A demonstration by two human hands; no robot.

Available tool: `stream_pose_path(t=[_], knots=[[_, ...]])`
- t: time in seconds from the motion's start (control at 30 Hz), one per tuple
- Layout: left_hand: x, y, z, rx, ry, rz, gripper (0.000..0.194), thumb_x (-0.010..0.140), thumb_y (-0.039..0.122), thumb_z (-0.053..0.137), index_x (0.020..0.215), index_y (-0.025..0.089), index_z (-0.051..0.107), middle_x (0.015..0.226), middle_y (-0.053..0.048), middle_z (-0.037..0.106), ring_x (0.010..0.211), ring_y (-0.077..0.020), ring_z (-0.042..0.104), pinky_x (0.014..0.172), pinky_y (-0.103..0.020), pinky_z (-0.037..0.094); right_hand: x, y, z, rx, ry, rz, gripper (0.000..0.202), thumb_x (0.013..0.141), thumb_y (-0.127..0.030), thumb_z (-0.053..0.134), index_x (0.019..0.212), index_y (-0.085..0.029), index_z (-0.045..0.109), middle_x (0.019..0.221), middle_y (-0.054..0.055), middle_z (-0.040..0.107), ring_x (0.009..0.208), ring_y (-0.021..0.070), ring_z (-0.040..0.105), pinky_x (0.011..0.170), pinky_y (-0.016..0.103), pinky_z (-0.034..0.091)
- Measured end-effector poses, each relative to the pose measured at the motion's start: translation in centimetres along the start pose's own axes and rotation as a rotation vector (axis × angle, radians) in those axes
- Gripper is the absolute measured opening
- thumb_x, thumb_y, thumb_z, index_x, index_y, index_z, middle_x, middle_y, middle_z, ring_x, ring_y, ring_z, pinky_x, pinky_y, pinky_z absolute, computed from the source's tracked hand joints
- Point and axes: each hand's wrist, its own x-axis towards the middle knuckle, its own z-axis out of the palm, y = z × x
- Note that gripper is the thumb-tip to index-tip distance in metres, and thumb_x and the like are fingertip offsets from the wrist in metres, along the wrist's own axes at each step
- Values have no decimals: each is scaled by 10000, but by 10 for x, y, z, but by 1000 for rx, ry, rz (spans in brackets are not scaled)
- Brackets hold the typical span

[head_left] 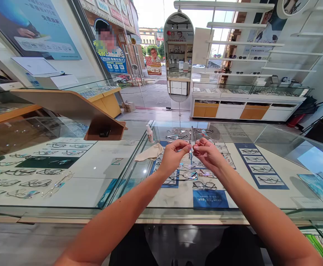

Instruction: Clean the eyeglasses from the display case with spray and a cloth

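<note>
The counter (168, 198) spreads below both hands. The left hand (175, 150) pinches glasses (190, 137), edge-on between the hands; the right hand (206, 150) has fingertips bunched just beside them, its hold unclear. Left of the left hand lies a cloth (149, 152); beyond that, a bottle (149, 134).

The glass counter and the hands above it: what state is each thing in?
Left hand: pinching glasses
Right hand: fingertips curled in close, grip unclear
Held glasses: raised, seen edge-on
Small bottle: upright
Cloth: rumpled, lying down
Glasses at right: four, lined up
</note>
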Motion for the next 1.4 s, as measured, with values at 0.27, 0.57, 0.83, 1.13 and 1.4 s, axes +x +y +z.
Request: stream_pose_path(t=[0.27, 0.57, 0.83, 1.13, 1.4], knots=[[9, 1, -6, -101, 104, -41, 472, 696, 568, 978, 891, 177, 801, 887, -42, 761, 859, -169, 703, 884, -345, 609, 7, -6, -8, -10, 52, -22, 536, 504, -7, 902, 703, -216, 451, 725, -62, 532, 625, 83, 423, 591, 237, 341], [15, 12, -13, -65, 138, -1, 467, 701, 567, 976, 875, 176, 790, 865, -43, 760, 838, -163, 700, 855, -332, 603, 9, -9, -15, -33, 57, 93, 576, 488, 30, 892, 756, -231, 454, 713, -53, 565, 619, 86, 434, 566, 228, 338], [21, 17, -26, 24, 52, 110, 356, 790, 521, 933, 884, 199, 812, 986, -49, 722, 952, -190, 720, 862, -323, 599, 10, -14, -20, -82, -12, 243, 636, 479, 64, 898, 746, -234, 404, 685, -56, 568, 573, 61, 373, 517, 194, 276], [22, 19, -26, -8, 63, 96, 376, 770, 516, 947, 869, 185, 798, 1003, -53, 719, 954, -196, 730, 881, -341, 627, 11, -20, -22, -151, 13, 198, 569, 486, -19, 916, 772, -239, 477, 698, -63, 532, 587, 80, 370, 536, 234, 297], [25, 18, -33, 104, 199, 136, 405, 786, 556, 922, 909, 188, 805, 946, -66, 758, 915, -198, 709, 893, -346, 604, 5, -31, -21, -518, 279, -480, 141, 745, -291, 781, 763, -254, 646, 712, -38, 493, 640, 141, 355, 615, 326, 310]])
